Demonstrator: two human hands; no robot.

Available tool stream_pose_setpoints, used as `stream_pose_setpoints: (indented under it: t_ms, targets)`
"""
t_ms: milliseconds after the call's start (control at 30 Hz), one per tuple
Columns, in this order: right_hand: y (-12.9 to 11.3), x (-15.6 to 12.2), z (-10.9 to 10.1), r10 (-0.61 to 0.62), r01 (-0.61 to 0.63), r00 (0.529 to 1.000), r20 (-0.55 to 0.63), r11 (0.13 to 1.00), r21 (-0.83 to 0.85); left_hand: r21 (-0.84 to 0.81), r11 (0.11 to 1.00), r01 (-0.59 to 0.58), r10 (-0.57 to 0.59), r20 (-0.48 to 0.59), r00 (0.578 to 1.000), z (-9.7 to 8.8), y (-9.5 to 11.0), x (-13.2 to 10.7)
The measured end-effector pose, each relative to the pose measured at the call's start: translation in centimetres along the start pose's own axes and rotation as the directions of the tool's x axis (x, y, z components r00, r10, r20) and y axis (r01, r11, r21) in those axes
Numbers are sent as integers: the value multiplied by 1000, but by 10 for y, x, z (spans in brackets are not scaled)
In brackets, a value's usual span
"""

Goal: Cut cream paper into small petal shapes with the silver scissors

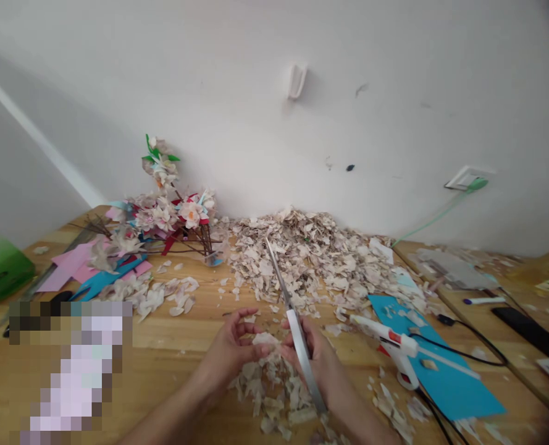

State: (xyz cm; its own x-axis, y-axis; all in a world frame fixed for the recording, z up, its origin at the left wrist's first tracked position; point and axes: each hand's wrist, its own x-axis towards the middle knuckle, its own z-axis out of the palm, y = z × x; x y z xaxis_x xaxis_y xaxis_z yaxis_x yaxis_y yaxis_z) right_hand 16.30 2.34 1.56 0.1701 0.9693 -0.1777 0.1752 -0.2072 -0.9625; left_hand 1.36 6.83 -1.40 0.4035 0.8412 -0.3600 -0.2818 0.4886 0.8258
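A small pale petal-like piece (265, 340) is pinched in my left hand (237, 343), between thumb and fingers, near the table's front. Close on its right, my right hand (309, 349) holds long metal scissors (297, 327), their blades pointing away toward the wall. The right fingertips come up to the piece's edge; whether they touch it I cannot tell. Below both hands lies a small heap of pale scraps (276, 395). Beyond the scissor tips spreads a large pile of dried whitish petals (311, 247).
Handmade flowers on twigs (163, 213) stand at the back left, near pink paper (77, 262) and a green container (0, 266). On the right, a white glue gun (397, 346) with a black cord rests by blue card (459, 383). A green plug (478, 184) sits in the wall socket.
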Motion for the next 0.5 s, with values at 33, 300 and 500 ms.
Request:
stream_pose_setpoints:
  t_ms: [33,300,500]
  targets:
    - [3,0,0,-2,2,1000,14,1000,2,-11,1000,8,-8,0,1000,0,1,0]
    - [7,-2,8,40,-48,998,49,983,177,-27,999,-31,32,44,999,2,5,-4]
    - [-12,-1,9,79,-88,995,63,982,168,-164,981,105,-92,85,992,5,12,-11]
